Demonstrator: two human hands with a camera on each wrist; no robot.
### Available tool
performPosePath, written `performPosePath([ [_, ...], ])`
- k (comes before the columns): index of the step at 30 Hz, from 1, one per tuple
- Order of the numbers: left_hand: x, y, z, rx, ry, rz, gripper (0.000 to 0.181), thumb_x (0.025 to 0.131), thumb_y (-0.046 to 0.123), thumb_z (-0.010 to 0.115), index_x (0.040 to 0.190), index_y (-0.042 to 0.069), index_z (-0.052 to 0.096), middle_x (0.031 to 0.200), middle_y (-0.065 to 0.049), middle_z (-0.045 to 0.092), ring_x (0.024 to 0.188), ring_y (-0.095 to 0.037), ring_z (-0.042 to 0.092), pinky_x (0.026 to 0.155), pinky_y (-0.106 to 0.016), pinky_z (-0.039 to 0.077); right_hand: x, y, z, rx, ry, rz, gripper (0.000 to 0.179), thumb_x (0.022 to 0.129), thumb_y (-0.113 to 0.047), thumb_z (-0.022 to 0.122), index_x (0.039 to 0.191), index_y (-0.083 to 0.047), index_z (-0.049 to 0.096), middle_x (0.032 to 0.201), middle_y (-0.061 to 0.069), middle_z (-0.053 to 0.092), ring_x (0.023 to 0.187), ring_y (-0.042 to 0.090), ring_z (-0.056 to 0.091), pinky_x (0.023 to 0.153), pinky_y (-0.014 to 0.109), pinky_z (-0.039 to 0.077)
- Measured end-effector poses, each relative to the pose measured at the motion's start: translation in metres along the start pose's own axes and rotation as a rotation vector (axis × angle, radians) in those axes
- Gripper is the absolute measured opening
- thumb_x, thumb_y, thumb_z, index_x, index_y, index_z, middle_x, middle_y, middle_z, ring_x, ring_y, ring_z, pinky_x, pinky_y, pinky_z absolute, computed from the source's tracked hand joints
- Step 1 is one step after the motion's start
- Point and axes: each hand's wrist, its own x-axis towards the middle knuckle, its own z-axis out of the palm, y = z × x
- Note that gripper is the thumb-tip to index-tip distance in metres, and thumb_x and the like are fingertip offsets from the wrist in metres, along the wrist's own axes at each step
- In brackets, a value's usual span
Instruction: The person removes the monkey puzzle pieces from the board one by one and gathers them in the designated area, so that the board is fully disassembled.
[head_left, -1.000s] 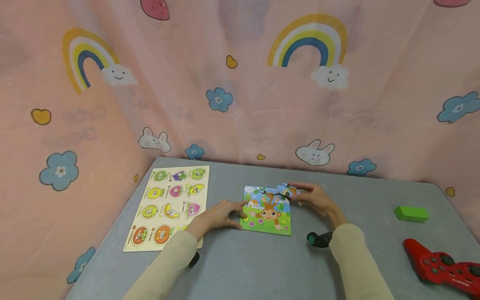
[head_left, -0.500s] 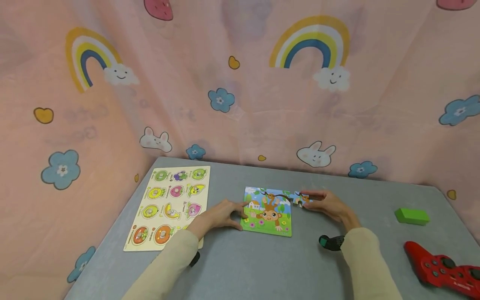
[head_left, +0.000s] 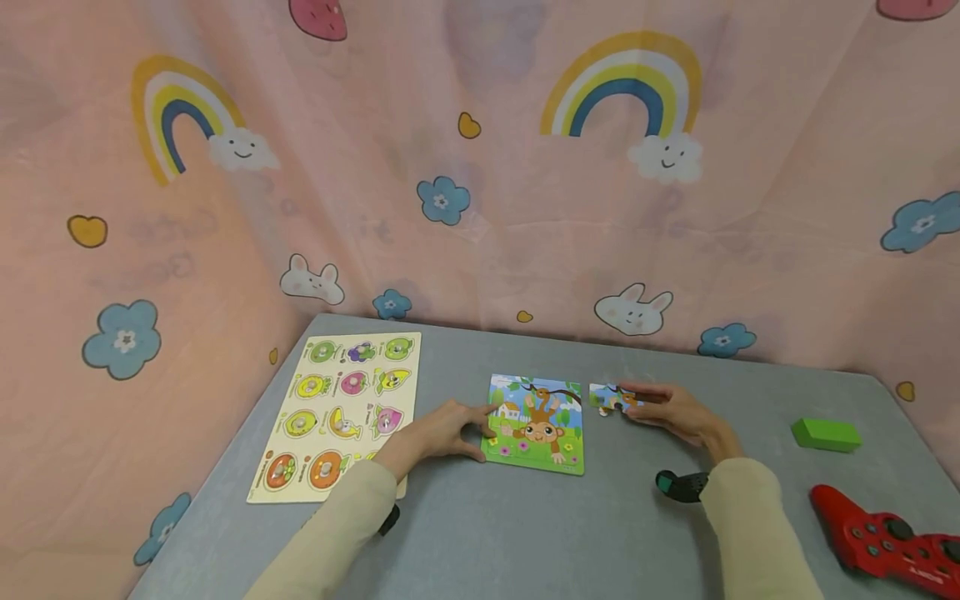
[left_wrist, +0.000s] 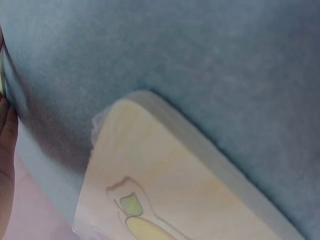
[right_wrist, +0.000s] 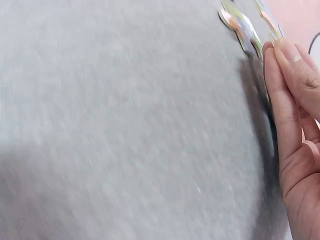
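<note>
A small picture puzzle (head_left: 534,425) with a monkey hanging from a branch lies flat in the middle of the table in the head view. My left hand (head_left: 442,429) rests by its left side, index fingertip and thumb touching the edge. To the right of the puzzle, my right hand (head_left: 675,412) pinches a strip of joined jigsaw pieces (head_left: 606,398), blue with brown parts, apart from the board. The right wrist view shows these jigsaw pieces (right_wrist: 240,25) between thumb and fingers, just above the surface. Only part of my left hand (left_wrist: 6,155) appears in the left wrist view.
A cream fruit board (head_left: 339,367) with knobbed pieces lies on the left, partly under my left forearm. On the right are a green block (head_left: 827,434) and a red game controller (head_left: 862,533). A pink patterned curtain (head_left: 480,250) hangs behind the table.
My right hand has moved the jigsaw pieces rightward, from over the puzzle's upper right corner to beside the board. My left hand has stayed at the puzzle's left edge.
</note>
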Motion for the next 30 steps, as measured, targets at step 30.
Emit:
performPosePath([
  [30, 0.001, -0.003, 0.001, -0.022, -0.006, -0.039, 0.035, 0.078, 0.025, 0.079, 0.109, 0.012, 0.072, 0.146, -0.007, 0.043, 0.131, -0.018, 0.044, 0.103, -0.028, 0.039, -0.005, -0.015, -0.035, -0.49, 0.02, 0.025, 0.061, 0.084, -0.029, 0.074, 0.134, -0.001, 0.054, 0.138, 0.028, 0.047, 0.124, 0.042, 0.043, 0.098, 0.057, 0.037],
])
